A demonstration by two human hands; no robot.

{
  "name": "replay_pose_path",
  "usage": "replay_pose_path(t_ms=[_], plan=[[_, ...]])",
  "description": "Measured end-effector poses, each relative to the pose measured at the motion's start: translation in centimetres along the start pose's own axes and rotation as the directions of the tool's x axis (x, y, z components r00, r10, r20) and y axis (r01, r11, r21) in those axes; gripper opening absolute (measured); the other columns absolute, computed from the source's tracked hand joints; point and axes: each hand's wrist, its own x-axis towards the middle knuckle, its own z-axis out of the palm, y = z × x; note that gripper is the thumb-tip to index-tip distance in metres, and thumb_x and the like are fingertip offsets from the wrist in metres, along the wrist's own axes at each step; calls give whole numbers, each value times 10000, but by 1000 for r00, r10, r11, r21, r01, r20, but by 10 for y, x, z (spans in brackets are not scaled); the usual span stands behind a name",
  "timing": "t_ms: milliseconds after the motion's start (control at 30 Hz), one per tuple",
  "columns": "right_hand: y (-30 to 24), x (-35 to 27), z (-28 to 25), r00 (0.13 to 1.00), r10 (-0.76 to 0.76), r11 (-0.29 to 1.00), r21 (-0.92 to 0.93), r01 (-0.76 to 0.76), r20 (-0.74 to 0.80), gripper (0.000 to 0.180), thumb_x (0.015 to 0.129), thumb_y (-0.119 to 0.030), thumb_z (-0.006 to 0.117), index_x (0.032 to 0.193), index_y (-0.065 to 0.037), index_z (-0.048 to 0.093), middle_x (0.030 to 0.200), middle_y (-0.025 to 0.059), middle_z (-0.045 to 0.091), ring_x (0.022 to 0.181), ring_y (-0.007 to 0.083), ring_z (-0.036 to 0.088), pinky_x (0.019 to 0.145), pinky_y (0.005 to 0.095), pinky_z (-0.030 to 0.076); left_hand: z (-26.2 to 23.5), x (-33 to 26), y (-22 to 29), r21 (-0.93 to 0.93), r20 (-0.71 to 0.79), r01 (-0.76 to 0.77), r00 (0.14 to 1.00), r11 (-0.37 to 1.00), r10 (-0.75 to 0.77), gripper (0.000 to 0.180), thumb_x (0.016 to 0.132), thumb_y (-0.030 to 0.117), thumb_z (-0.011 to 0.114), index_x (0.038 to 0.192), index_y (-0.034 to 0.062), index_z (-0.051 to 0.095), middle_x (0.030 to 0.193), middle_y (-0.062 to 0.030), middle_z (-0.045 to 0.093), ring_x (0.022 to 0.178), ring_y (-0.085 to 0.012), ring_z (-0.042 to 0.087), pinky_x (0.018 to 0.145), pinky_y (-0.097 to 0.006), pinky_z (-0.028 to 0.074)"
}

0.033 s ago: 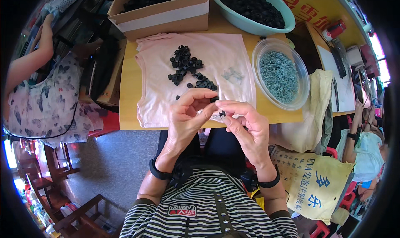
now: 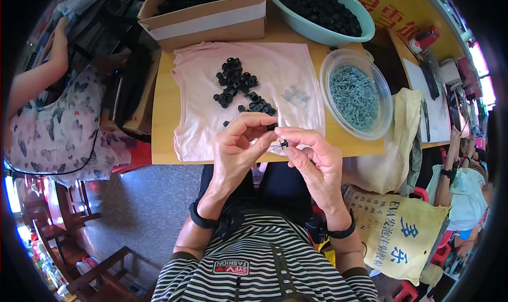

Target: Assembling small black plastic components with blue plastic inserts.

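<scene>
My left hand (image 2: 235,146) pinches a small black plastic part (image 2: 272,126) between thumb and fingers. Close beside it, my right hand (image 2: 315,156) grips another small black piece (image 2: 284,143), with a thin silvery screw (image 2: 275,146) showing at its side. The fingertips of both hands nearly meet above the table's near edge. Beyond them, a pile of black plastic parts (image 2: 233,80) lies on a pale pink cloth (image 2: 198,117). To the right of that pile are a few loose screws (image 2: 295,94).
A cardboard box (image 2: 211,24) and a light green basin (image 2: 317,33), both full of black parts, stand at the back. A clear round tub (image 2: 385,109) of screws sits at right. Sacks (image 2: 405,233) lie lower right. Another person's arm (image 2: 39,82) shows at far left.
</scene>
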Motion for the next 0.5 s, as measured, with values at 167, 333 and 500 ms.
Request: replay_pose_path(t_ms=[167,333,500], plan=[[-4,-8,-5,991,131,974,191,-122,-36,197,910,-81,584,1092,-7,575,1130,116,621,801,87,591,642,203,494,1,-7,8,-29,34,44,998,999,-43,304,821,-63,641,1122,-34,605,1104,-92,542,964,-153,602,844,-256,504],[0,-11,-6,989,143,943,307,-127,-29,213,909,-107,592,1097,-11,563,1117,128,629,799,77,575,606,195,471,0,-10,9,-72,61,44,997,996,-40,298,824,-57,641,1120,-25,617,1103,-93,539,978,-149,589,851,-258,502],[0,-11,-5,978,209,882,436,-178,-24,207,910,-111,589,1085,-3,563,1067,134,645,811,84,572,600,201,475,-2,-14,6,-102,61,42,997,994,-36,268,834,-47,636,1101,-48,613,1094,-96,542,997,-173,594,877,-281,507]])
